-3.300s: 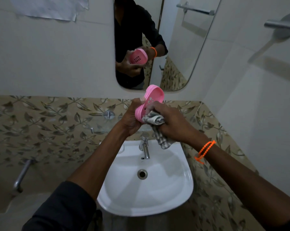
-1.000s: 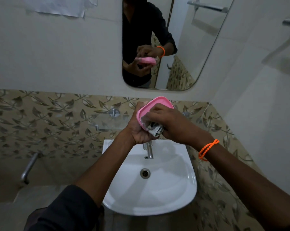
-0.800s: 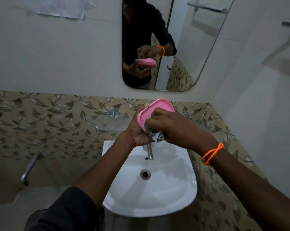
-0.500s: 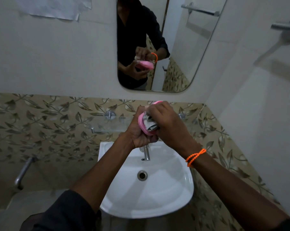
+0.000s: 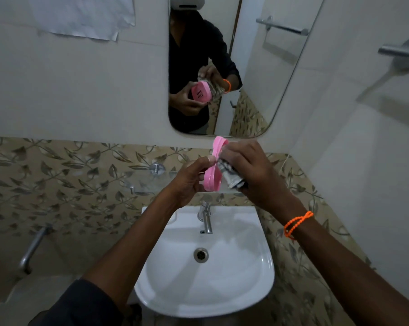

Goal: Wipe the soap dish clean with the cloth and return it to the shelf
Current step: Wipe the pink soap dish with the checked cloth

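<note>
A pink plastic soap dish (image 5: 213, 171) stands on edge above the basin, its rim toward me. My left hand (image 5: 191, 178) grips it from the left, thumb over the rim. My right hand (image 5: 248, 169) holds a bunched checked cloth (image 5: 229, 174) against the dish's right face. The dish's slotted underside shows in the mirror (image 5: 253, 67). Behind my hands a glass shelf (image 5: 149, 181) on metal brackets runs along the leaf-patterned tiles.
A white wash basin (image 5: 234, 283) with a chrome tap (image 5: 206, 217) sits below my hands. A metal towel bar (image 5: 398, 51) juts from the right wall. A pipe handle (image 5: 33, 248) is low on the left. Paper (image 5: 81, 15) hangs on the upper wall.
The dish has turned from facing up at me to standing on edge. My right hand with the cloth has moved from inside the dish to its right face.
</note>
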